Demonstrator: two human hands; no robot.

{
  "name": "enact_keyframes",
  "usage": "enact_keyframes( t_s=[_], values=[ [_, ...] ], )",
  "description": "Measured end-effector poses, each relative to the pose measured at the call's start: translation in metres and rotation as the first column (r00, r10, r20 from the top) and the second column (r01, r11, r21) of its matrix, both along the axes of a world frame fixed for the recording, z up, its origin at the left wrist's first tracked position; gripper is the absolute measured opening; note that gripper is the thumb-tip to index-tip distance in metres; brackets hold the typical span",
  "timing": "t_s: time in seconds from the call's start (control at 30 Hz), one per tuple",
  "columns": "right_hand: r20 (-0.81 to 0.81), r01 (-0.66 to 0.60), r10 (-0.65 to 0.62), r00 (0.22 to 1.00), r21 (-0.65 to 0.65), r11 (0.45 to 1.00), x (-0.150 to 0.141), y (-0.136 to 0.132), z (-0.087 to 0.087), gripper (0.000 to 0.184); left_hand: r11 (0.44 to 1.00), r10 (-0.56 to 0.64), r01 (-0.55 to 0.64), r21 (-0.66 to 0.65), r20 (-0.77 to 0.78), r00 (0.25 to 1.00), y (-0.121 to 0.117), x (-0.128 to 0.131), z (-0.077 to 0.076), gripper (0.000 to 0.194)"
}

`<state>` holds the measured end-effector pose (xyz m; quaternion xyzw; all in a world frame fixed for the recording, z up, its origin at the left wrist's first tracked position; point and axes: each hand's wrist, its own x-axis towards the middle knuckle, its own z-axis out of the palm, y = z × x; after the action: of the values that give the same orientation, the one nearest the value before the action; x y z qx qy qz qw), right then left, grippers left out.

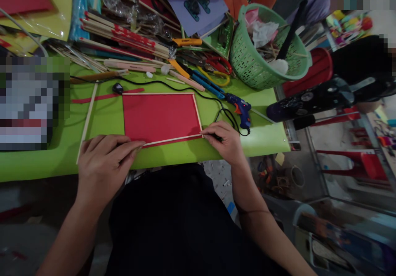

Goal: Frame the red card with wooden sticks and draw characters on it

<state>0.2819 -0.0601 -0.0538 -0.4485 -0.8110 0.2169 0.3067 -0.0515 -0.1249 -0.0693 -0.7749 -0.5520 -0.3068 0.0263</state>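
A red rectangular sheet [161, 117] lies on the green table [247, 144], with thin wooden strips along its far and right edges. Along the near edge runs another thin wooden stick [173, 140]. My left hand [107, 160] pinches this stick's left end at the sheet's near left corner. At the near right corner, my right hand [224, 140] pinches the other end between thumb and fingers. A loose wooden strip [88, 119] lies left of the sheet, its lower part beside my left hand. The sheet's left edge bears no strip.
A blue glue gun [241, 109] with a black cable rests right of the sheet. Behind it stands a green basket [250, 65] of scraps. Bundled sticks [123, 36], pliers and scissors crowd the back. A black tube-shaped object [297, 100] juts over the table's right edge.
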Motion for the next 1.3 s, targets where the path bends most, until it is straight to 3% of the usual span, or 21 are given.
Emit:
enact_keyframes(
  t_s=[0.37, 0.5, 0.7, 0.93, 1.1, 1.3],
  values=[
    [-0.003, 0.004, -0.004, 1.000, 0.008, 1.000, 0.000, 0.000, -0.002, 0.014, 0.999, 0.018, -0.018, -0.028, -0.009, 1.000, 0.000, 0.000, -0.002, 0.018],
    [0.065, 0.009, -0.014, 0.998, 0.075, 0.997, -0.003, -0.002, 0.001, 0.015, 0.999, 0.011, -0.012, -0.039, -0.018, 1.000, 0.000, -0.001, -0.001, 0.020],
    [0.212, -0.110, 0.074, 0.974, 0.165, 0.980, -0.005, -0.005, -0.002, 0.027, 0.996, 0.026, -0.025, -0.086, 0.008, 1.000, -0.001, 0.002, 0.000, 0.018],
    [0.278, -0.155, 0.083, 0.957, 0.245, 0.957, -0.002, -0.010, -0.008, 0.040, 0.983, 0.088, -0.070, -0.172, 0.100, 0.991, -0.005, -0.001, 0.005, 0.017],
    [0.292, -0.164, 0.087, 0.952, 0.251, 0.954, -0.001, -0.010, -0.010, 0.041, 0.982, 0.159, -0.140, -0.130, 0.152, 0.976, -0.019, -0.017, 0.010, 0.014],
    [0.294, -0.176, 0.091, 0.951, 0.276, 0.945, 0.000, -0.010, -0.011, 0.037, 0.978, 0.181, -0.169, -0.123, 0.095, 0.979, -0.027, -0.018, 0.009, 0.010]
  ],
)
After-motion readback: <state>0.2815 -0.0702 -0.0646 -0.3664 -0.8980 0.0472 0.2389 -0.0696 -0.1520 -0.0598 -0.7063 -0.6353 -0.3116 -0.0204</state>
